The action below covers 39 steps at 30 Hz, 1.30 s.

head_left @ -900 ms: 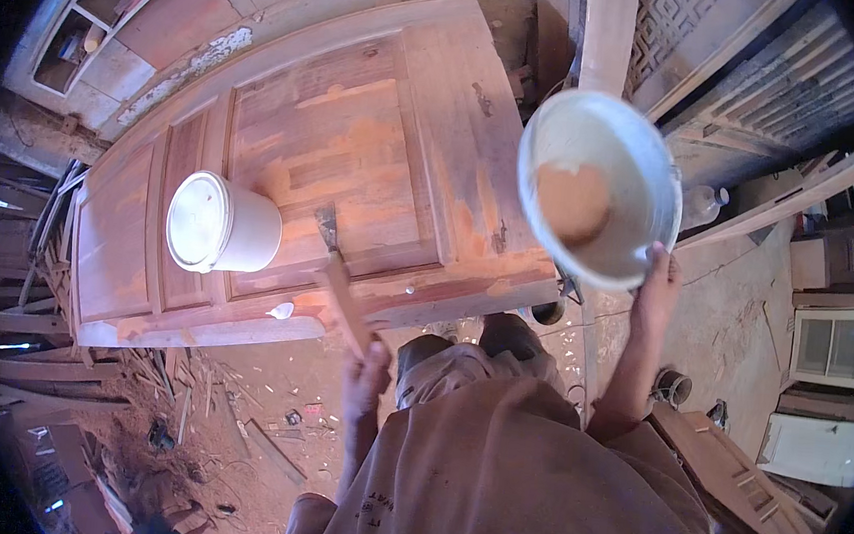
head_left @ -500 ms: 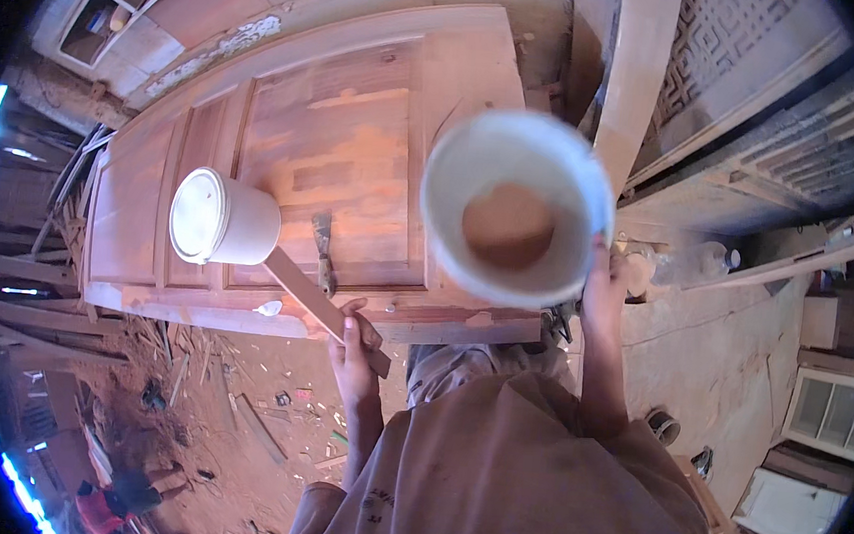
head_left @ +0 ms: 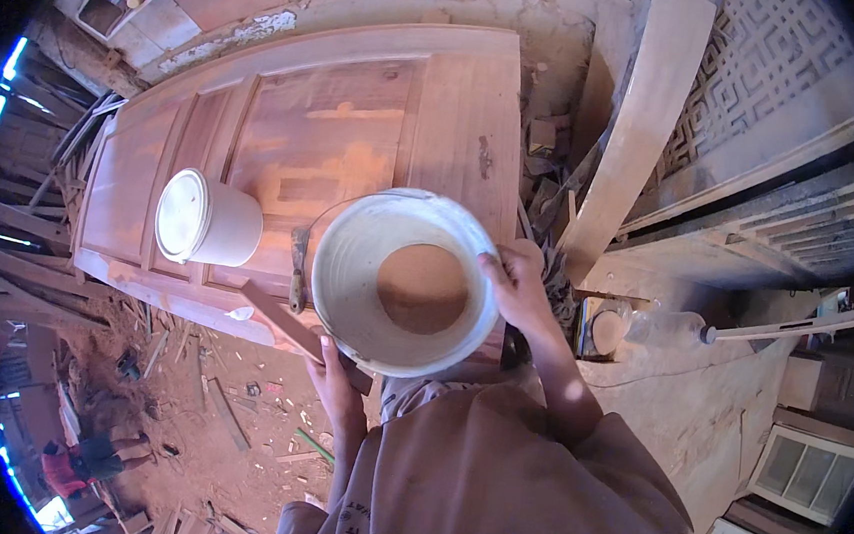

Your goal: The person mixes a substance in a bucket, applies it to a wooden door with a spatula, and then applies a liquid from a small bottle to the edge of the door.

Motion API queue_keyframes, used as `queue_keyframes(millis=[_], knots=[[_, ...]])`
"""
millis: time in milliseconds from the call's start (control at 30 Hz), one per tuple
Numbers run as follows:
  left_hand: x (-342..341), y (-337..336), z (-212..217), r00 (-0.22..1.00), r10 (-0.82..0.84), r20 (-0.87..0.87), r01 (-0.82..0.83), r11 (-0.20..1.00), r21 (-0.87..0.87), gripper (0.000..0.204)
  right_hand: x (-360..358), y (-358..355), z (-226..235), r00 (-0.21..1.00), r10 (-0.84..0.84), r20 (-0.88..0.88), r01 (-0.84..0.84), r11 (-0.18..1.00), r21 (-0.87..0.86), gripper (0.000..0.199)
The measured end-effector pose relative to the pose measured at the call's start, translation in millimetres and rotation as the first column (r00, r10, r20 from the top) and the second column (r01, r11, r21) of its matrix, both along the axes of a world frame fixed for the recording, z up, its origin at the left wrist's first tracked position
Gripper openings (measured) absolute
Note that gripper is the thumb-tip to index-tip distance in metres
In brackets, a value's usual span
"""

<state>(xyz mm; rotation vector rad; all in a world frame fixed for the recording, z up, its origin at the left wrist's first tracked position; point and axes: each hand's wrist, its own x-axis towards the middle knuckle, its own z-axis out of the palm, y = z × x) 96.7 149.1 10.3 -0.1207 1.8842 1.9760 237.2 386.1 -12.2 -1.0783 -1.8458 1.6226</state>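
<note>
A white bucket (head_left: 345, 261) with a thin wire handle tilts toward me over the near edge of a panelled wooden door (head_left: 464, 119). Brown, powdery-looking material (head_left: 423, 289) lies in its bottom. My right hand (head_left: 518, 286) grips the bucket's right rim, thumb over the edge. Below the bucket's left side, my left hand (head_left: 338, 380) is closed round a flat wooden strip (head_left: 282, 321); the bucket hides part of that strip. A scraper (head_left: 297, 269) with a worn handle lies on the door just left of the bucket. Farther left stands a lidded white tub (head_left: 230, 223).
A long board (head_left: 643, 133) leans at the right, near a clear plastic bottle (head_left: 668, 329). Wood scraps and shavings litter the dirt floor (head_left: 266, 395). Another person (head_left: 81, 461) is at the lower left. A small white blob (head_left: 241, 313) sits on the door's near edge.
My right hand has brought the bucket left and closer to my body, near my left hand. The wooden strip stays in my left hand. The view has shifted slightly.
</note>
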Motion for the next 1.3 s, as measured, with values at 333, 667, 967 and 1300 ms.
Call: queue_keyframes(millis=[333,667,967,1300], knots=[[-1,32,-3,0.993,-0.113,0.028,0.115,0.988,-0.101,0.048,-2,59,12,0.899,0.014,0.439,-0.224,0.875,0.430,0.041],[29,19,-32,0.978,-0.205,-0.040,0.204,0.979,-0.025,0.066,-114,8,9,0.532,0.459,0.712,-0.829,0.456,0.325,0.045],[45,13,-43,0.980,-0.166,-0.111,0.160,0.985,-0.065,0.073,-128,-39,-63,0.590,0.243,0.770,-0.805,0.250,0.538,0.037],[43,-7,-36,0.852,-0.468,-0.233,0.448,0.884,-0.137,0.066,-92,-34,-47,0.664,0.180,0.725,-0.747,0.193,0.636,0.042]])
